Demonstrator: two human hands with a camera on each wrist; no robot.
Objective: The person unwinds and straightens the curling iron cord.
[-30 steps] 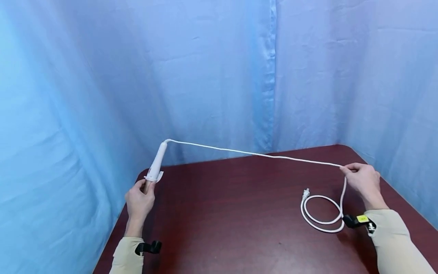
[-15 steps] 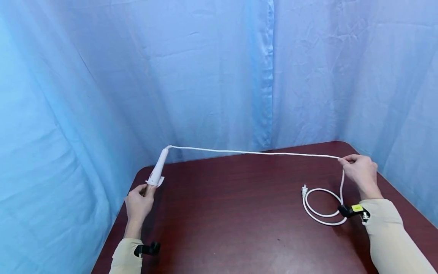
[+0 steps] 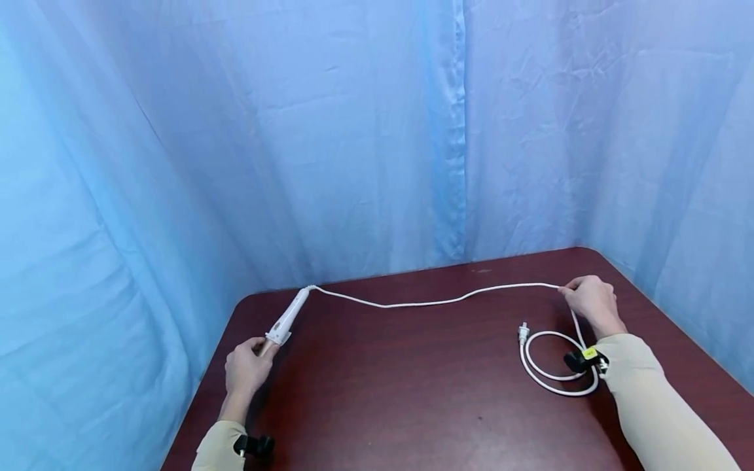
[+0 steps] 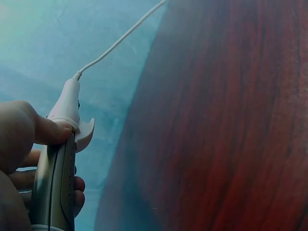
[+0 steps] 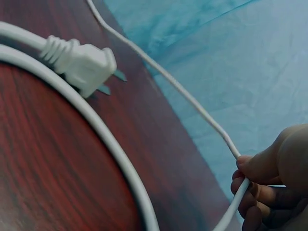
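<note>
White cord [image 3: 412,302] is sagging onto the dark red table [image 3: 400,392] between two hands: the left hand [image 3: 247,369] is wrapping its fingers round a slim metal-barrelled appliance [image 3: 287,320], the right hand [image 3: 592,302] pinching the cord. It looks light, limp and smooth, best held at the plastic handle; the plug [image 5: 82,65] end is lying coiled.

We find a dark red-brown wooden table [image 3: 412,392] with rounded corners. On it lies a white cord [image 3: 412,303], sagging across the far half, its end coiled in a loop with the plug [image 3: 521,333] flat on the surface.
</note>
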